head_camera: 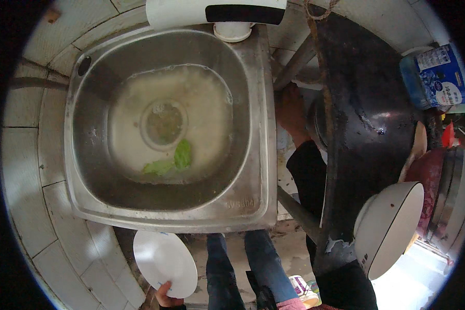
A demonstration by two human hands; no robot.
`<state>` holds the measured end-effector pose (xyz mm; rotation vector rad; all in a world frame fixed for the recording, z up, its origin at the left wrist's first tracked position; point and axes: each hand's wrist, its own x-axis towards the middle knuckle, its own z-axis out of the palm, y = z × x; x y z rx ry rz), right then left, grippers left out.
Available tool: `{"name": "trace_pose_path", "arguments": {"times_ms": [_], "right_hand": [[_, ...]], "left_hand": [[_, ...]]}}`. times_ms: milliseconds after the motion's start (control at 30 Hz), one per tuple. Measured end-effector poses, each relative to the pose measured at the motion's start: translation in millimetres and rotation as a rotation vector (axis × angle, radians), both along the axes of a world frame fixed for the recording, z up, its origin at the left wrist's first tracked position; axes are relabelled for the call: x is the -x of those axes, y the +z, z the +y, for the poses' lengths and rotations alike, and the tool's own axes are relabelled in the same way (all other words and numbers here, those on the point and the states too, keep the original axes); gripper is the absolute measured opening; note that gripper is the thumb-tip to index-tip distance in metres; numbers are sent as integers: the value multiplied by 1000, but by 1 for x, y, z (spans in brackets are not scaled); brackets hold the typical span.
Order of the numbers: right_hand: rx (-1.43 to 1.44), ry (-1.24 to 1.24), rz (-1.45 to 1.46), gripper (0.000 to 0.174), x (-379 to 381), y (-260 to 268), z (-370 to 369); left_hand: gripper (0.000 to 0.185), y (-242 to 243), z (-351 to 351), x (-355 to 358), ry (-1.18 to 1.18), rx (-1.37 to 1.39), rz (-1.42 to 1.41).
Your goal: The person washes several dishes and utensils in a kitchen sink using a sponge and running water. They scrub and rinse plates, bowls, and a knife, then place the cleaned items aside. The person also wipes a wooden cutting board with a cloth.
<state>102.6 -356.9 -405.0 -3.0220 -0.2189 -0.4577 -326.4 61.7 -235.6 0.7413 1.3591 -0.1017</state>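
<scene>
My left hand (167, 296) grips the rim of a white plate (164, 263), held below the near edge of the stainless steel sink (269, 166). My right hand (292, 112) reaches low into the gap between the sink and a dark tabletop (368, 100). Its fingers are partly hidden, so I cannot tell whether they hold anything. The table's edge covers part of my right arm in its black sleeve. Cloudy water (209, 116) stands in the sink basin over the drain. Two green leaf pieces (183, 154) float in it.
Above the sink's far edge sits a white fixture (178, 13) with a black panel. Slanting legs (294, 64) cross the gap. On the right are a white bowl (383, 228), a blue-labelled bottle (438, 79) and a red basin (422, 182). A tub (308, 296) stands beside my legs.
</scene>
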Motion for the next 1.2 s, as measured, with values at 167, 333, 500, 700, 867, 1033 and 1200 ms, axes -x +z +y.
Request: {"name": "trace_pose_path", "arguments": {"times_ms": [167, 333, 500, 700, 867, 1033, 1200], "right_hand": [[128, 184, -19, 54, 25, 15, 3], [-278, 121, 350, 57, 54, 12, 31], [-445, 67, 184, 52, 54, 20, 39], [-10, 30, 149, 49, 11, 20, 16], [-305, -37, 228, 46, 7, 29, 12], [-383, 56, 180, 43, 22, 41, 43], [-57, -200, 347, 52, -8, 49, 34]], "left_hand": [[68, -1, -2, -10, 22, 35, -3], [69, -4, -11, -14, -18, -32, 7], [71, -4, -16, -24, -14, -14, -122], [71, -20, 4, 0, -87, -69, -69], [70, -9, 0, -8, -48, -34, -26], [67, -8, -10, -13, -59, -38, -36], [67, -40, 8, 14, -38, 109, -219]]}}
